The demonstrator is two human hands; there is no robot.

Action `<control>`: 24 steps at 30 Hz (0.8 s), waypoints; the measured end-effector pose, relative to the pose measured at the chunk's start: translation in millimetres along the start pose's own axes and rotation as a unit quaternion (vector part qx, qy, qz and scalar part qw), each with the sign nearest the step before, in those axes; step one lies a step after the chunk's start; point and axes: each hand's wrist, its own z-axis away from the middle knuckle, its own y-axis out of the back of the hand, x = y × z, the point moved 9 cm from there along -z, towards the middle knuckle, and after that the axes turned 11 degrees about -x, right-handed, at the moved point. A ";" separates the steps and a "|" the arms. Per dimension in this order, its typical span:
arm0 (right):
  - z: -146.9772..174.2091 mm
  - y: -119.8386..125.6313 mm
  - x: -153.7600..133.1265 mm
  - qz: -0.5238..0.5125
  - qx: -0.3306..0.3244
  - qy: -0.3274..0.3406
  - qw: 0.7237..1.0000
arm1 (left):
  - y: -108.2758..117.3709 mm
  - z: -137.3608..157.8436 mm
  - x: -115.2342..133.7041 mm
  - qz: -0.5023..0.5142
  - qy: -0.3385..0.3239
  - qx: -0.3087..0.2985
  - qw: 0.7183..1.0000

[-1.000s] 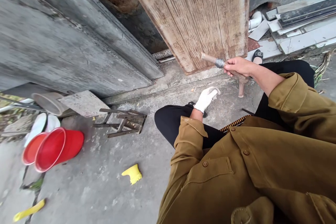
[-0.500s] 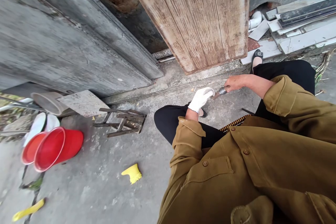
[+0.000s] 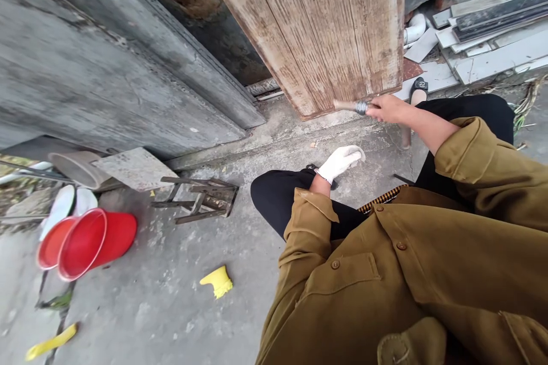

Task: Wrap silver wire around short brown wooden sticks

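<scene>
My right hand (image 3: 385,108) is closed around a brush (image 3: 361,107), its neck bound with silvery wire or tape and its brownish end pointing left. That end is at the lower edge of a worn wooden panel (image 3: 317,40); whether it touches the wood I cannot tell. Below it, my left hand (image 3: 341,163), in a white glove, hangs over the concrete, apart from the brush. Its fingers are curled together, and anything inside them is hidden. A brownish stick-like piece (image 3: 406,137) shows beneath my right forearm.
Left stand red buckets (image 3: 117,231) and a small wooden frame (image 3: 201,201). Yellow pieces (image 3: 219,281) lie on the concrete floor. A grey door-like panel (image 3: 128,80) leans at upper left. Stacked boards (image 3: 496,40) and a white pipe (image 3: 414,28) are at upper right.
My right hand has lifted the brush away from my gloved left hand, up to the panel's lower edge. My left hand has shifted slightly right and down.
</scene>
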 end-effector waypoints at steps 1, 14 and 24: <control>-3.4 -6.2 1.9 0.084 -0.013 -0.016 0.996 | 1.6 1.3 2.3 -0.001 -0.002 0.004 1.000; 33.4 -89.7 -34.4 -0.013 -0.417 0.155 0.895 | 60.2 24.9 -3.2 -0.047 -0.008 0.174 0.984; 9.1 -2.4 -13.7 -0.209 -0.009 0.047 0.977 | 22.5 6.1 -4.2 0.043 -0.023 0.064 0.997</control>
